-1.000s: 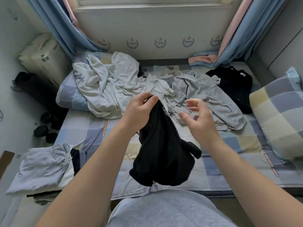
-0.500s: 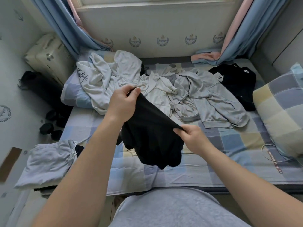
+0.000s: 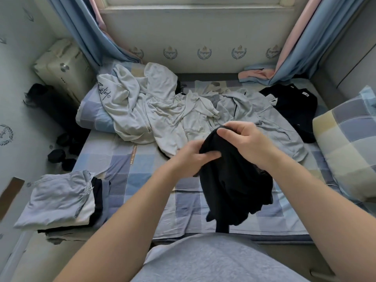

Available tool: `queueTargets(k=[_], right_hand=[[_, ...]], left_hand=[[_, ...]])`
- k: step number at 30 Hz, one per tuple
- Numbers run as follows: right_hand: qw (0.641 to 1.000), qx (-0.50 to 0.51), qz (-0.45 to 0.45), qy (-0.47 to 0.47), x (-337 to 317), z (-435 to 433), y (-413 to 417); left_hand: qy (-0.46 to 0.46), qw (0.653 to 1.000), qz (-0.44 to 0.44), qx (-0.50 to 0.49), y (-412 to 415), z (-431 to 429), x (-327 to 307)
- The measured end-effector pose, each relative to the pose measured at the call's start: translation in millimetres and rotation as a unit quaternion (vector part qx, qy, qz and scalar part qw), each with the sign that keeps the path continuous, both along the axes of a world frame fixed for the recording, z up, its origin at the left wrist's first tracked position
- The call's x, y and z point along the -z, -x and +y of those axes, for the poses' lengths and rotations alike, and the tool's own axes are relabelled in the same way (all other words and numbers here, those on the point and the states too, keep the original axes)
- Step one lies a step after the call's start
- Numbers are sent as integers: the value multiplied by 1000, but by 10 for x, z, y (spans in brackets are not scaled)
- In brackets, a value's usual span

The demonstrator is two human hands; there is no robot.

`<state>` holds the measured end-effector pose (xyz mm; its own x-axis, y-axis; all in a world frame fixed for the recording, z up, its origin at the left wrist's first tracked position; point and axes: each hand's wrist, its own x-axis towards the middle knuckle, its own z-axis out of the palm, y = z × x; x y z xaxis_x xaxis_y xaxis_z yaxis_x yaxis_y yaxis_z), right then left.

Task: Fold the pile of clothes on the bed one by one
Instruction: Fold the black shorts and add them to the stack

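Both hands work one black garment (image 3: 234, 190), held up in the air over the near half of the bed (image 3: 130, 180), right of its middle.

Right hand (image 3: 246, 141): fingers curled over the garment's top end, gripping a bunched fold. It is the higher of the two.

Left hand (image 3: 187, 157): just below and beside the right, fingers curled into the cloth, thumb lying across the front of it. The hands are close, nearly touching, with black fabric between them.

The garment hangs crumpled from these two grips. Its lower end dangles toward the near edge of the bed. I cannot tell what kind of garment it is.

Unfolded pile (image 3: 162, 115): pale grey and off-white pieces, tangled, spread across the far half of the bed from the far left corner to past the middle. Its left part lies over a checked pillow (image 3: 91, 117). One piece bears dark script lettering.

Black top (image 3: 295, 106): flat near the far right corner, touching the pile's right fringe.

Folded stack (image 3: 61, 198): near left corner, a grey piece on top, with white and black layers showing beneath.

Second checked pillow (image 3: 350, 143): right edge of the bed.
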<state>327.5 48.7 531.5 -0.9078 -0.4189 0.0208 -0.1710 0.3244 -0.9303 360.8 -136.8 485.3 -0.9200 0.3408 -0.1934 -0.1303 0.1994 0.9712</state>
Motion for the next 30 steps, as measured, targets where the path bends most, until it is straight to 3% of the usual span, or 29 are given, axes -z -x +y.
queueTargets(k=[2, 6, 8, 11, 14, 19, 22, 25, 30], right_hand=[[999, -25, -22, -17, -6, 117, 50], [972, -92, -135, -171, 291, 364, 25], [959, -93, -181, -197, 550, 416, -55], [962, -44, -244, -115, 778, 467, -197], [959, -8, -281, -42, 753, 435, -207], [950, 120, -261, 124, 514, 203, -33], [918, 200, -275, 206, 372, 132, 51], [896, 195, -294, 272, 252, 82, 63], [867, 190, -301, 349, 121, 99, 103]], left_hand=[[-45, 999, -8, -19, 0, -21, -43], [-78, 996, -33, 5, 72, -92, -211], [-89, 995, -30, -40, 136, -127, -270], [-110, 983, -29, -142, 220, -192, -264], [-25, 972, 5, -234, 247, -232, -164], [160, 972, 82, -152, 146, -187, -5], [96, 992, 29, -74, 73, -67, 30], [49, 999, -6, 7, 49, 83, 101], [38, 996, 34, -70, 102, 213, 171]])
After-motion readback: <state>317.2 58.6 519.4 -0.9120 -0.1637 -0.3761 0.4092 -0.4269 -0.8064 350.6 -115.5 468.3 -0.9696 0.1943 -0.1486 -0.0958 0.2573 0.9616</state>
